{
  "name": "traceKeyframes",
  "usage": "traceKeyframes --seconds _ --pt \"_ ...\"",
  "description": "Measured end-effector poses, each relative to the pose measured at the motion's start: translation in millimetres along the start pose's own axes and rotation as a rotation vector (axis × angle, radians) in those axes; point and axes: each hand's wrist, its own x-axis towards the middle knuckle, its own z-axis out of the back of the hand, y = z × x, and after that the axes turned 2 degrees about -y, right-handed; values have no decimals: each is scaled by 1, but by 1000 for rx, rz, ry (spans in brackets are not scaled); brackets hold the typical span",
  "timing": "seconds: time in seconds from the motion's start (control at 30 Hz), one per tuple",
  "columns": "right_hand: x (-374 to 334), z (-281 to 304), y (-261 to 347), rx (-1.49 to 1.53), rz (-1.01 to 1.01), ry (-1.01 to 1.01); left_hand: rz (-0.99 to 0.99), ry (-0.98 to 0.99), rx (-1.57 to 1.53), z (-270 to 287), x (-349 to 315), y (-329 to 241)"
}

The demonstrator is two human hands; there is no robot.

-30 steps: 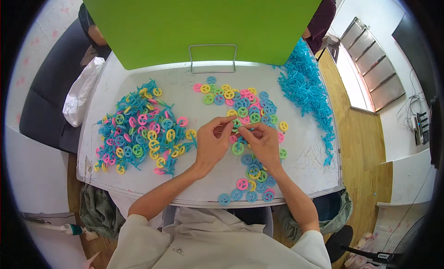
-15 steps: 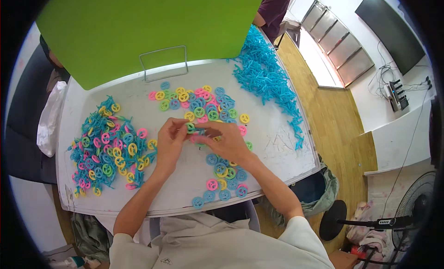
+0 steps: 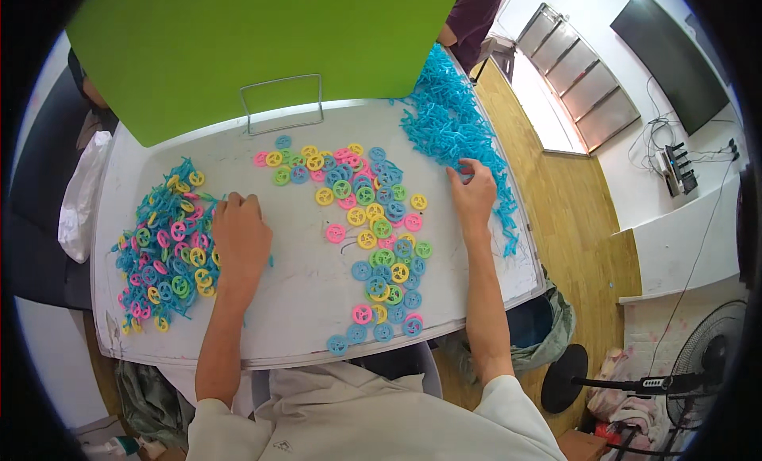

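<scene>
On the left of the table is a heap of small plastic pieces (image 3: 163, 255), blue sticks joined with wheel-like rings in pink, yellow, green and blue. My left hand (image 3: 242, 235) is at that heap's right side, knuckles up, its fingertips hidden beneath it. My right hand (image 3: 475, 195) reaches the lower edge of a big pile of loose blue plastic sticks (image 3: 444, 116). Its fingers are bent, with the thumb apart from them, and I see nothing held. Between my hands lie loose coloured plastic wheels (image 3: 383, 257), spread in a band from the back toward the front edge.
A green panel (image 3: 262, 56) with a wire handle (image 3: 282, 129) stands across the back of the table. Another person's sleeve (image 3: 474, 13) shows behind the blue pile. A lined bin (image 3: 532, 334) is below the right edge, near a black fan (image 3: 702, 366).
My hands were together at the middle, holding a green wheel and a blue stick. They have parted: the left to the joined-piece heap, the right to the blue sticks.
</scene>
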Motion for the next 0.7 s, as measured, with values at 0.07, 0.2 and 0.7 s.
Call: traceKeyframes --seconds 0.07,0.2,0.7 --pt "0 0 3 33 -30 18 -61 -109 -96 -1 -1 -8" --pt "2 9 16 159 -94 31 -207 -47 -539 -13 -13 -39" --pt "0 20 13 49 -30 239 -242 -22 -791 -21 -29 -62"
